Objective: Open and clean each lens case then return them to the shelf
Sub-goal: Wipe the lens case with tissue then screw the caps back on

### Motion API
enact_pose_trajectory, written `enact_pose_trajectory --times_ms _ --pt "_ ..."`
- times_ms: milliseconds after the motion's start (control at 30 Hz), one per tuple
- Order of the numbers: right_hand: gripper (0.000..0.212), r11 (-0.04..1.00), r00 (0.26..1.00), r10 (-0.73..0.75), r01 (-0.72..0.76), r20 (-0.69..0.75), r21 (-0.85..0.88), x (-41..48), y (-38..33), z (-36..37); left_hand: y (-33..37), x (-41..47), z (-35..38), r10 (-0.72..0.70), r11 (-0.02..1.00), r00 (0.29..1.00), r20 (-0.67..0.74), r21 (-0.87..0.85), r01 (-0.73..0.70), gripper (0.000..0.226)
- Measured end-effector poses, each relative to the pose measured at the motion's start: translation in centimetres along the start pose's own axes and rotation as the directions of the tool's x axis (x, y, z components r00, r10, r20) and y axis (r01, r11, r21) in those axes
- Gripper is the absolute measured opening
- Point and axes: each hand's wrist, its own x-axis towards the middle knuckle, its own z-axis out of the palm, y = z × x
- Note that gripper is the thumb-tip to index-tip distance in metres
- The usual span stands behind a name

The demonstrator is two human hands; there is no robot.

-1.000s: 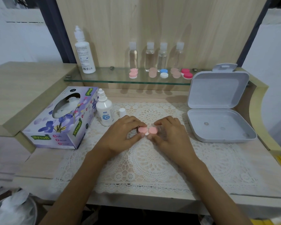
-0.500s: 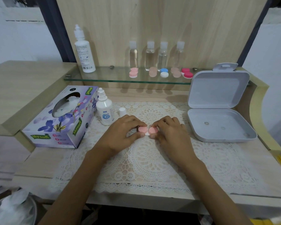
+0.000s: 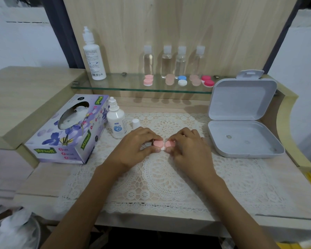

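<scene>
A: What lies nearest the person?

B: A white lace mat (image 3: 162, 180) on the wooden desk (image 3: 43, 177), with both forearms reaching over it.

A: And the hands?

B: They meet over the middle of the mat. The left hand (image 3: 135, 146) has its thumb and fingers curled round the left end of a pink lens case (image 3: 159, 143). The right hand (image 3: 188, 148) pinches the right end the same way.

A: How does the case lie?

B: Its long axis runs left to right, roughly parallel to the desk's front edge. Both round pink caps face up, side by side, with a bit of white base showing between them. It sits low over the mat between the two hands; whether it touches the lace cannot be told.

A: Behind the hands?

B: A small white cap (image 3: 136, 123) stands just beside an uncapped dropper bottle (image 3: 116, 123). A tissue box (image 3: 65, 133) lies to the left, and a grey box (image 3: 241, 137) to the right has its lid standing open.

A: Farther back?

B: A glass shelf (image 3: 115, 86) holds five more lens cases (image 3: 182, 80) in a row, each with its long axis pointing front to back. Four clear bottles (image 3: 166, 62) stand behind them, and a tall white bottle (image 3: 94, 58) stands at the left end.
</scene>
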Motion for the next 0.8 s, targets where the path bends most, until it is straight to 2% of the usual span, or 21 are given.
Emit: enact_pose_trajectory --times_ms 233,467,567,800 --pt "0.031 0.999 1.000 0.015 -0.016 -0.015 -0.034 -0.04 -0.24 0.17 0.07 0.00 -0.03 -0.002 1.000 1.000 0.002 -0.002 0.002 0.034" --pt "0.030 0.989 0.999 -0.041 0.040 0.004 0.145 -0.29 0.23 0.04 0.15 -0.04 -0.05 0.004 1.000 1.000 0.003 -0.007 -0.004 0.033" --pt "0.022 0.991 0.998 -0.049 0.052 -0.025 0.127 -0.17 0.15 0.16 0.09 0.03 -0.01 -0.007 1.000 1.000 0.008 -0.020 0.007 0.033" --pt "0.023 1.000 0.999 -0.029 0.029 -0.034 0.000 -0.09 -0.04 0.47 0.06 0.03 -0.04 -0.027 0.999 1.000 0.006 -0.036 0.028 0.033"
